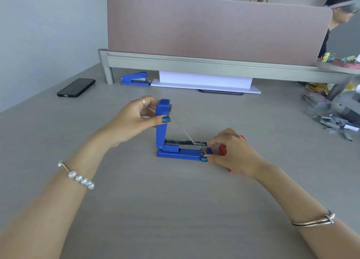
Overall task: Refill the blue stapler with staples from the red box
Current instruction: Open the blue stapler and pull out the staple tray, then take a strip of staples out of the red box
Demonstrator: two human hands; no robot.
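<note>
Two bare forearms reach in from the desk's (175, 210) near edge, the left wearing a pearl bracelet (80, 178) and the right a thin metal bangle (313, 220). At the middle of the desk stands the blue stapler (181, 154), its base flat and its top arm swung upright. The left hand (134, 120) grips that raised arm near its tip, thumb on the front face. A thin spring rod runs slanting from the raised arm down to the open metal channel. The right hand (231, 153) closes its fingertips at the channel's front end (whether it pinches staples there I cannot tell), and the red box (223, 149) sits tucked under that palm, mostly hidden. Toward the far left corner lies a black phone (76, 87); a second blue stapler (135, 79) rests beneath the partition (214, 28). Loose staples (335, 122) litter the right edge.
</note>
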